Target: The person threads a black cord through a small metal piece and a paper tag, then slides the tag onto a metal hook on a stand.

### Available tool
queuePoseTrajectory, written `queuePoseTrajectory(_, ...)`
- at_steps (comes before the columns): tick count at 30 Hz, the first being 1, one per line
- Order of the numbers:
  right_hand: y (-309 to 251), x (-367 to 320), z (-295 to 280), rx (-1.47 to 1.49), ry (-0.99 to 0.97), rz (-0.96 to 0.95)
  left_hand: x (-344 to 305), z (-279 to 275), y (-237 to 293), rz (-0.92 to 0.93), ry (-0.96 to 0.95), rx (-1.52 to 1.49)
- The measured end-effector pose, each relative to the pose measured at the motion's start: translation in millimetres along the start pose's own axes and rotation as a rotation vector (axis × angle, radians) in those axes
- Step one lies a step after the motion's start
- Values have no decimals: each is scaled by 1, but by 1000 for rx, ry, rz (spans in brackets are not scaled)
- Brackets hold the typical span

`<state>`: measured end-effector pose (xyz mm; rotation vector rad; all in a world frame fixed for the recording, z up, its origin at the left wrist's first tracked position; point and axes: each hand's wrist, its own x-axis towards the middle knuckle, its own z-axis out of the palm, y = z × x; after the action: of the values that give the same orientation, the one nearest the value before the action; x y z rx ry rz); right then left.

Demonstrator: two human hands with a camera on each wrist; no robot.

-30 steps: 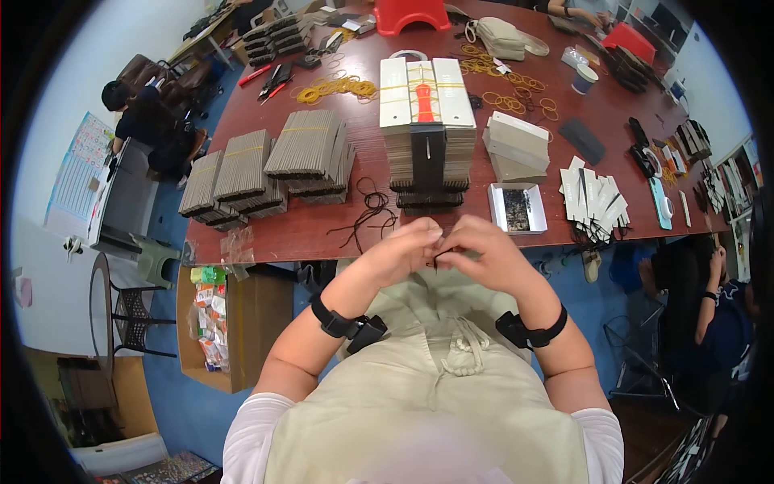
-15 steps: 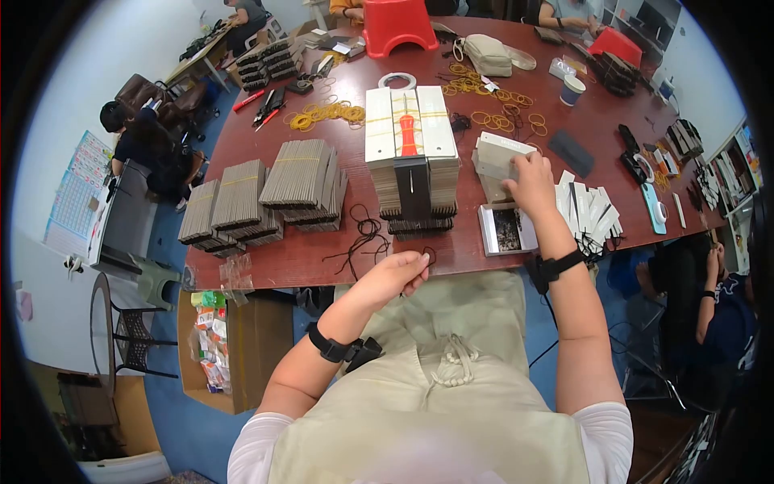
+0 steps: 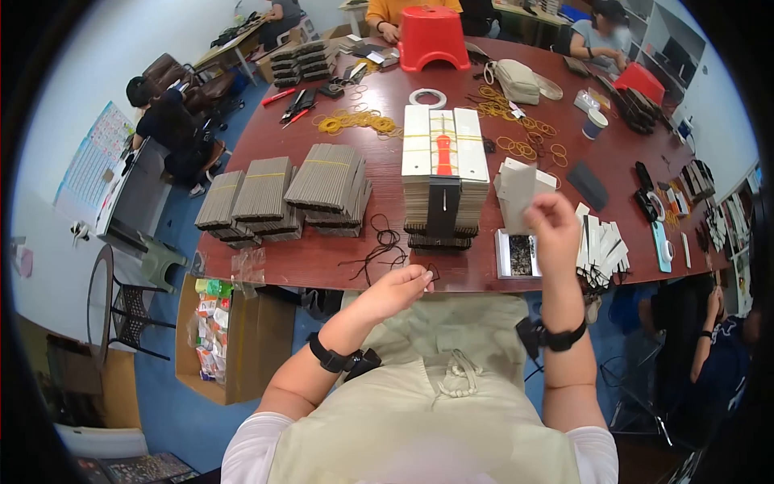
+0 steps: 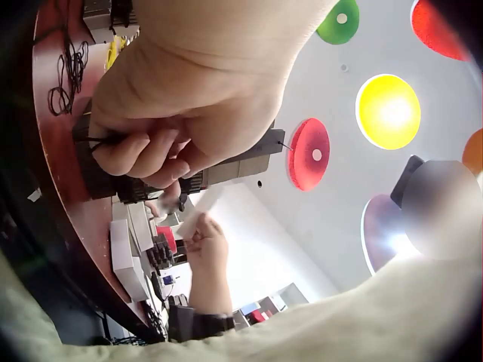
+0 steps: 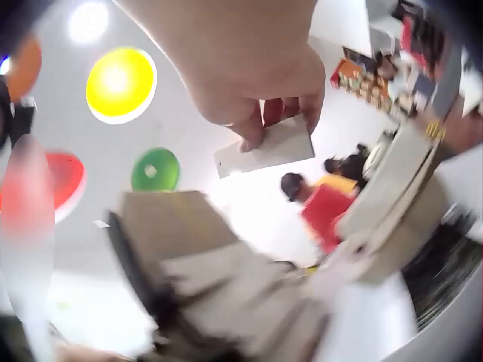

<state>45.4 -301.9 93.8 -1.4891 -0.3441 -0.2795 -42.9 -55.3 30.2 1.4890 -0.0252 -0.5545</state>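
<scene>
Pinching a flat, pale rectangular card (image 5: 278, 148), the right hand (image 3: 556, 234) hovers; the left hand (image 3: 397, 292) grips thin black cord (image 3: 435, 271).

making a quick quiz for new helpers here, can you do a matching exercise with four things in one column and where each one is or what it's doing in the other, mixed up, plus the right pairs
Column 1
1. left hand
2. right hand
3. cardboard box
4. red-handled tool

Column 2
a. lies on top of the tall stack
b. stands on the blue floor
c. pinches a thin black cord between its fingers
d. pinches a pale card between its fingers

Right pairs: 1-c, 2-d, 3-b, 4-a
</scene>
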Motion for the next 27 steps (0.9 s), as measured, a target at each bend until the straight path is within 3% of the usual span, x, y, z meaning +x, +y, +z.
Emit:
queuePoseTrajectory(2, -13, -21, 31, 140, -169, -10, -4, 4, 12, 39, 30, 29)
queuePoseTrajectory(4, -10, -30, 51, 48, -222, 52, -9, 4, 21, 159, 6, 42)
queuePoseTrajectory(10, -1, -42, 69, -98, -46, -44, -32, 11, 82, 475, -7, 112)
queuePoseTrajectory(12, 6, -41, 68, -108, -75, 5, -33, 13, 104, 538, 28, 183)
queuePoseTrajectory(17, 7, -42, 72, 54, -86, 82, -2, 2, 93, 495, 176, 111)
queuePoseTrajectory(21, -7, -39, 85, -370, 52, -183, 10, -9, 61, 411, 107, -18)
queuePoseTrajectory(24, -12, -32, 102, -614, 173, -460, 7, -7, 50, 483, 83, -58)
queuePoseTrajectory(27, -20, -28, 118, -699, 226, -433, 9, -9, 37, 581, 178, 24)
